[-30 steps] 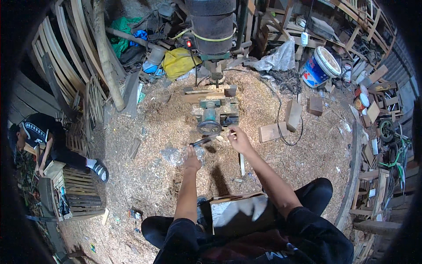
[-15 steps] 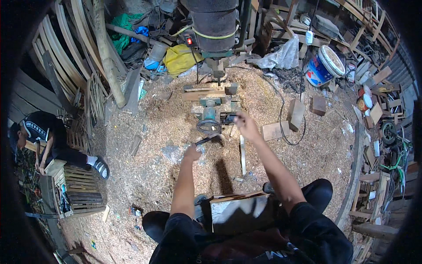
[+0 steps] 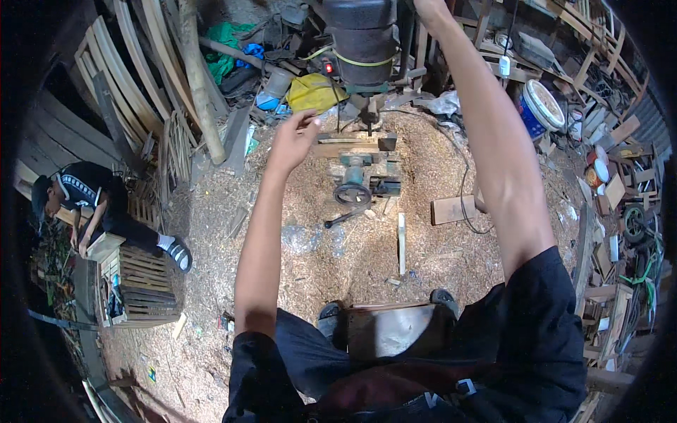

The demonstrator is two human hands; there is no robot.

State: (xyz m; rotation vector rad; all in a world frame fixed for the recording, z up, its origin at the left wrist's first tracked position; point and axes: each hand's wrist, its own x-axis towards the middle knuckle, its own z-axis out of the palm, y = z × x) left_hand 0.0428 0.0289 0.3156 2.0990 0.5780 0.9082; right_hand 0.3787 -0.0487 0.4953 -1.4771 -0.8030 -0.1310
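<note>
Drill press with its vise stands at the far middle of the sawdust floor, and both hands have left the low work by the vise handwheel where they were a second ago. Far left, another person sits on a wooden crate, bent over separate work. The left hand now hovers raised and released, fingers loosely spread, just left of the wooden block on the vise. A thin wooden strip lies nearer, untouched. The right hand has risen to the machine's upper part at the top edge; its grip cannot be told. The lift suggests attention has shifted from clamping to the head of the machine.
</note>
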